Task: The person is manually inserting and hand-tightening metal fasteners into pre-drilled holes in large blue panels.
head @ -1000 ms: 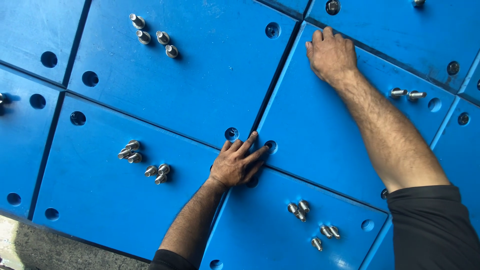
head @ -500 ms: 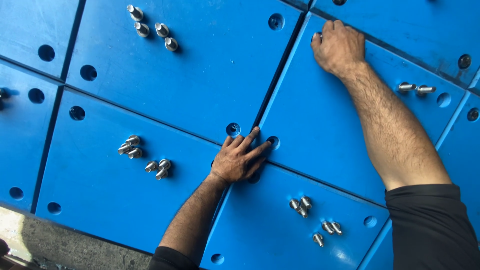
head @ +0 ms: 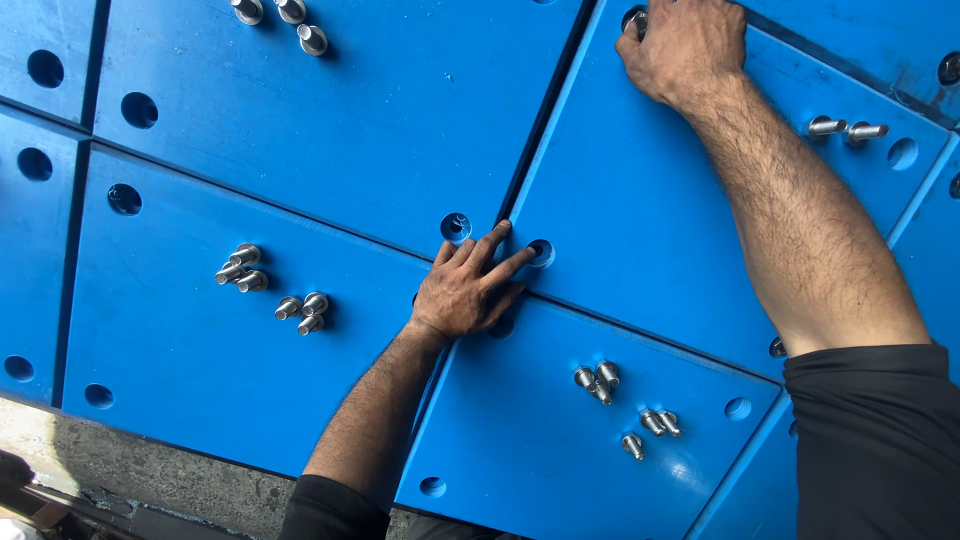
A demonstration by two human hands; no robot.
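Head view: right hand (head: 688, 45) on upright bolt (head: 638, 20) (shank down)

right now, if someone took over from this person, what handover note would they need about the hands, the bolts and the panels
Left hand: flat on the blue panels where four corners meet, fingertips by two corner holes; holds nothing.
Right hand: curled at the top corner hole of the upper right panel, apparently on a metal bolt, mostly hidden.
Loose bolts lie in small clusters: lower right panel, left panel, top, far right.
Done: panels laid edge to edge.
Left: most visible corner holes are empty.
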